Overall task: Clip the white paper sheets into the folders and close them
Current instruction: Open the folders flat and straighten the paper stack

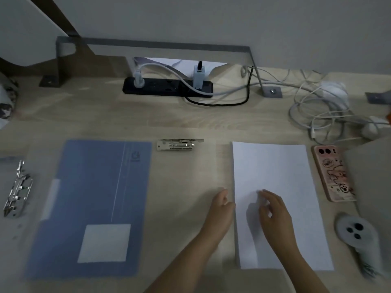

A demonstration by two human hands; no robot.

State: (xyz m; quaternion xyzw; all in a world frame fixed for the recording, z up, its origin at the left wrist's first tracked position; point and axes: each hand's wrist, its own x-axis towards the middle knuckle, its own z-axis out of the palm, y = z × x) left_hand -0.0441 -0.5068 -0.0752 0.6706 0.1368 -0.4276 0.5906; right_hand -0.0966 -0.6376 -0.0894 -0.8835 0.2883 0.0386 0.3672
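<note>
Your right hand (275, 210) is over the lower half of the white paper (273, 166). Its fingers are loosely bent and a little apart, tips down on the top sheet, with nothing pinched. Your left hand (222, 210) sits just beside it at the paper's left edge, fingers curled inward and thumb against that edge. Blur hides whether it grips the sheets, so I cannot tell.

The paper lies flat on the desk (186, 119), running away from your right fingertips and back under your right wrist. Well off to the left of your left hand is the blue folder (95, 187), closed and flat, with a white label on its near part. Ahead of your left hand, between folder and paper, a metal clip (179, 144) lies on its own. Far left, past the folder, there's a second clip (18, 189).

Right of your right hand, just past the paper's edge, a phone (332, 172) lies face down in a patterned case. A grey controller (355, 231) sits nearer you. Far ahead of both hands is a black power strip (167, 87), with tangled white cables (317, 115) ahead and to the right.
</note>
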